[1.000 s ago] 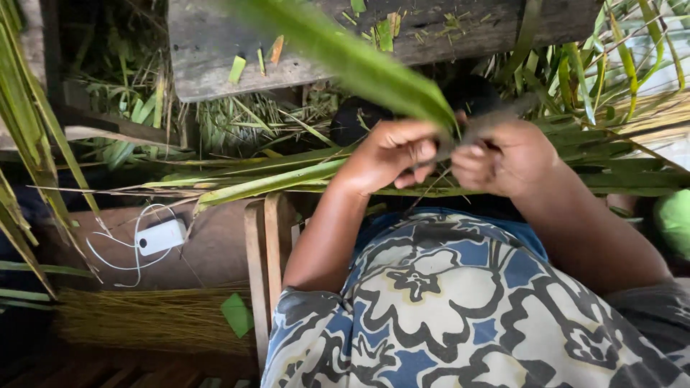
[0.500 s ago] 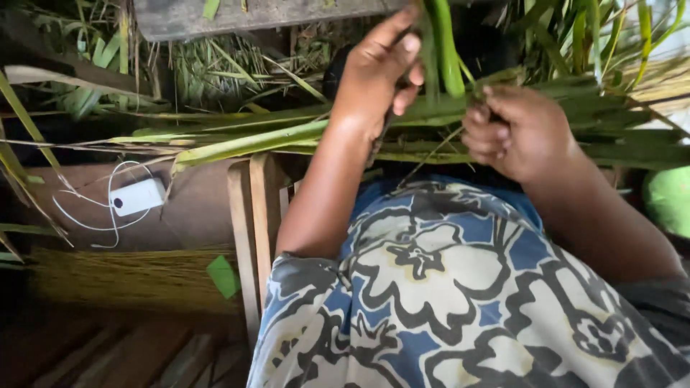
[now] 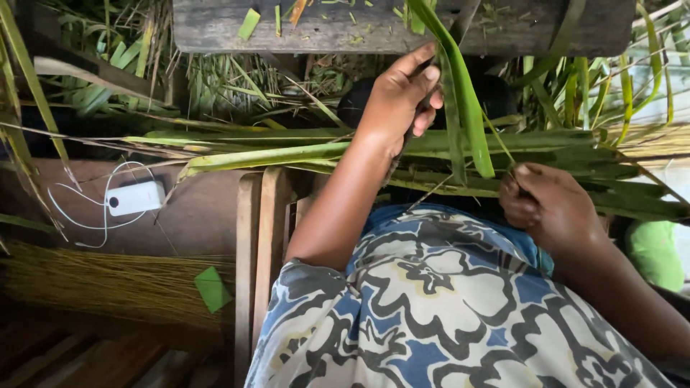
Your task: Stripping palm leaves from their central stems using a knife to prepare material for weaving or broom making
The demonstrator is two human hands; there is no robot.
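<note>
My left hand is raised, its fingers closed around a long green palm leaf that curves up past the wooden plank. A dark thin object pokes out under this hand; I cannot tell what it is. My right hand sits lower and to the right, above my lap, pinching the leaf's thin lower end. A pile of long green leaves lies across my lap under both hands. My patterned blue and white garment fills the lower frame.
A weathered wooden plank crosses the top. A white power bank with a cable lies on the brown surface at left. Below it rests a bundle of thin leaf ribs and a green scrap. A wooden frame stands beside my left arm.
My hands were together at the leaf. The left hand has lifted up and away with the leaf, while the right hand has stayed low and moved slightly right.
</note>
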